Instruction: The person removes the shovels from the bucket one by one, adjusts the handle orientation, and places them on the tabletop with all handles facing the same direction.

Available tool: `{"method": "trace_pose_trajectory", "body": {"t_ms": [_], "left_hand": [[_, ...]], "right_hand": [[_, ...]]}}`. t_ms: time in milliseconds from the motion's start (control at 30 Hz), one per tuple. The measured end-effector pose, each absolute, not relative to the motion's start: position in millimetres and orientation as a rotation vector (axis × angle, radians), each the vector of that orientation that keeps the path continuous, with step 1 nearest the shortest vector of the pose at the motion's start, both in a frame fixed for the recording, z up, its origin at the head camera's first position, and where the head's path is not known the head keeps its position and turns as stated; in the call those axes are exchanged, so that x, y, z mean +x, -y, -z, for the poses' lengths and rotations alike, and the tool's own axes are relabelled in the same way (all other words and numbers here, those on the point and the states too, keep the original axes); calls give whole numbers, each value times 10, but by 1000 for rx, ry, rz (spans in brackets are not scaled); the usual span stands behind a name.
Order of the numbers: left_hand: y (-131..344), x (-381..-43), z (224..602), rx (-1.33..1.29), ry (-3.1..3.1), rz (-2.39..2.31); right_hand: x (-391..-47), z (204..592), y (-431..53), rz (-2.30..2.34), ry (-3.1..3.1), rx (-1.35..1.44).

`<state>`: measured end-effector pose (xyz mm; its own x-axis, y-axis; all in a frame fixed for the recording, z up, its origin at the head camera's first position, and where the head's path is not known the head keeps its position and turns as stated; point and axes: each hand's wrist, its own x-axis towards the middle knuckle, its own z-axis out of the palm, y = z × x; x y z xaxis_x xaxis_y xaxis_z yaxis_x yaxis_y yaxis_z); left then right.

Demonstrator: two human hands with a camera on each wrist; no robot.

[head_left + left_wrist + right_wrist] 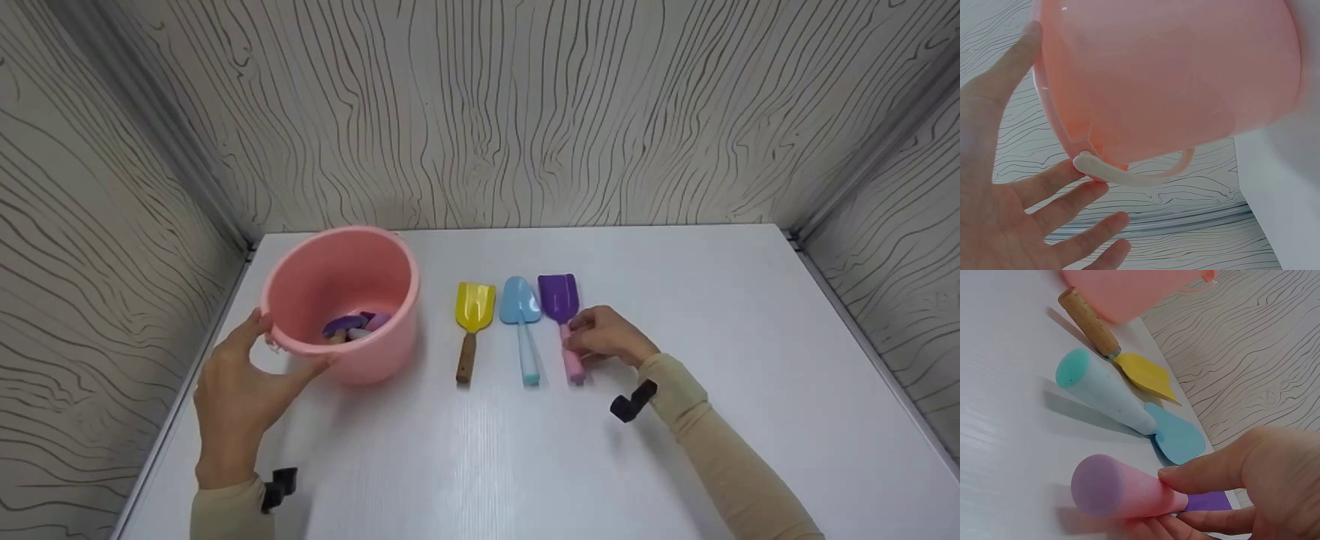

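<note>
A pink bucket (386, 341) stands at the left of the white table. Against its rim rest the thumb and fingertips of my left hand (240, 382), spread apart; the remaining fingers extend past the white handle (1145, 179) in the left wrist view. My right hand (611, 335) pinches the pink grip (1137, 492) of a toy shovel with a purple blade (559, 296), thumb on one side and fingers on the other. Left of it lie a light-blue toy shovel (519, 300) and a yellow toy shovel (475, 304) with a wooden handle.
Inside the bucket are several small purple, pink and pale pieces (356, 328), partly hidden by its wall. Wood-patterned panels (480, 112) rise at the back and both sides of the white table (480, 465).
</note>
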<state>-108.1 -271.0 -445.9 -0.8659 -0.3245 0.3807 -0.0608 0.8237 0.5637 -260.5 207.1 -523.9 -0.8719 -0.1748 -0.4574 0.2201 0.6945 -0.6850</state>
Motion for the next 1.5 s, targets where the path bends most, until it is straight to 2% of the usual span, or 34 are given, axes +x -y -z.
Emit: {"method": "trace_pose_trajectory", "body": {"t_ms": [367,833,1100,1500], "left_hand": [[2698,-1071,4462,292,2535,768],[2697,-1076,4505,247,2487,769],[2695,-1078,4472,288,2483,765],[2614,-1098,4524,308,2449,816]], "right_hand": [[-2607,5126,-2046,1065,-2418,43],[-2737,4627,-1750,1029,-2514,-245],[-2916,4157,-1306,911,-2656,-411],[-3088,3658,-442,931,-2684,-634]]}}
